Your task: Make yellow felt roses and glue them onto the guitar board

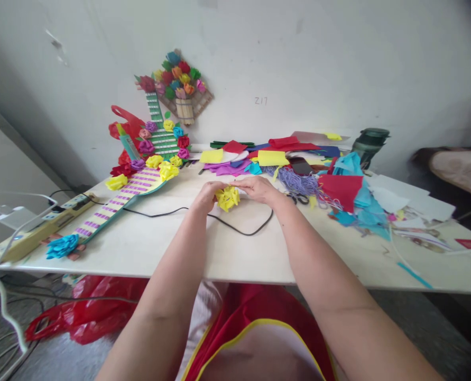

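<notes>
A yellow crepe-paper flower (228, 198) is between my two hands, a little above the middle of the white table (251, 259). My left hand (209, 196) has its fingers closed on the flower's left side. From the right, my right hand (257, 189) reaches over with its fingers pressed together at the flower's upper edge. Its petals are ruffled, and the fingertips behind them are partly hidden. A black cord (235, 226) curves across the tabletop just below the flower.
Left lies a striped guitar-shaped board (112, 206) with paper flowers, beside a power strip (40, 227). Coloured paper sheets (273, 157), purple string (296, 181), scissors (298, 199) and blue paper scraps (372, 209) lie behind and right. A dark green bottle (370, 147) stands at the back right.
</notes>
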{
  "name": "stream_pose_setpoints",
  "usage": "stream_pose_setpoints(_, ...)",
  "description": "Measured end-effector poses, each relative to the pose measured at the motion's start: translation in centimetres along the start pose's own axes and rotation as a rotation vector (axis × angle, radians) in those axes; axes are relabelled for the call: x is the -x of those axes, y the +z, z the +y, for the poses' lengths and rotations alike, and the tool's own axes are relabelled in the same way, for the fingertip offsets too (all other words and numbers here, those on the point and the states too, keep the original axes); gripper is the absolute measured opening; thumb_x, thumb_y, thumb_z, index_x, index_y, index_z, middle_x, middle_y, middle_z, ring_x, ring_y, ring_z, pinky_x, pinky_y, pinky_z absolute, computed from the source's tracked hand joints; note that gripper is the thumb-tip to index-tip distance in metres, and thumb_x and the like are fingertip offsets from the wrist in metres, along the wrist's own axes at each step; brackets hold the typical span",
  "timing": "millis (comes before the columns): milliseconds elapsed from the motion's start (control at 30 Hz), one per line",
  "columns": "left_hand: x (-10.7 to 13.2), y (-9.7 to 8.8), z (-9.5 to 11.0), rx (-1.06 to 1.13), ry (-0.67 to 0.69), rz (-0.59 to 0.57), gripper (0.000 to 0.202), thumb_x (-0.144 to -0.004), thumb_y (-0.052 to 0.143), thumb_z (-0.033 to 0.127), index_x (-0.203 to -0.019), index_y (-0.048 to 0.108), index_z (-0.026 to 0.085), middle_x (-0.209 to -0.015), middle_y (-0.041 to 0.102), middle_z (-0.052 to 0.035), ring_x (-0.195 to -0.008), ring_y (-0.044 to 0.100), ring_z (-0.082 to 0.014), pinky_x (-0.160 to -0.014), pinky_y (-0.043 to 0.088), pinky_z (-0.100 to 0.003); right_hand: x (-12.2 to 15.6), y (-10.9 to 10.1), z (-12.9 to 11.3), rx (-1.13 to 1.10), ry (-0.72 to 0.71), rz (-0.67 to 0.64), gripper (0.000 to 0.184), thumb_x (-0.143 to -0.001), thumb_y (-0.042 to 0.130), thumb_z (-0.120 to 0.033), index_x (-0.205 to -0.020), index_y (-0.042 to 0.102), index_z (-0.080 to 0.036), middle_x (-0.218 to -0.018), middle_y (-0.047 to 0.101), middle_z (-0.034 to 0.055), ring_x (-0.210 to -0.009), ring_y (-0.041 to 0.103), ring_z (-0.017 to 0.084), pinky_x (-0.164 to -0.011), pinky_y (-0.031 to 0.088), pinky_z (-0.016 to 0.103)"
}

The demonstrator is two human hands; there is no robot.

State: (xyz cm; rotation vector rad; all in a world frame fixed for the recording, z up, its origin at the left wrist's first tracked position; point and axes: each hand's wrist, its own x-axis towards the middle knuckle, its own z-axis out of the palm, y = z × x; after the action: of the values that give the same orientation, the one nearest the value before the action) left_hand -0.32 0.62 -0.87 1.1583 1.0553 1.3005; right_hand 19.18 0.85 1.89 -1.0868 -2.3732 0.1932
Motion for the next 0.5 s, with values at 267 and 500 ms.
stream_pose_setpoints(267, 0.56, 0.14, 0.46, -0.053, 0.044, -0.025, 0.021, -0.047, 0.072, 0.034, -0.05, 0.061, 0.016, -0.049, 0.051, 0.0006, -0.046, 0.043, -0.0099, -0.045, 0.025, -0.025, 0.1, -0.16, -0.25, 0.001, 0.006, -0.014, 0.04, -0.093, 0.056, -0.019, -0.127, 0.069, -0.037, -0.125, 0.073, -0.0008, -0.118, 0.067, 0.021, -0.099, 0.052, 0.033)
stream_pose_setpoints(500, 0.57, 0.14, 0.4, -0.074, 0.081, -0.075, 0.023, -0.053, 0.074, 0.036, -0.055, 0.062, 0.016, -0.051, 0.053, -0.0006, -0.046, 0.044, -0.0108, -0.046, 0.027, -0.026, 0.21, -0.13, -1.01, -0.073, 0.041, 0.038, 0.036, -0.096, 0.054, -0.027, -0.128, 0.07, -0.027, -0.131, 0.069, 0.0046, -0.123, 0.064, 0.021, -0.102, 0.05, 0.031)
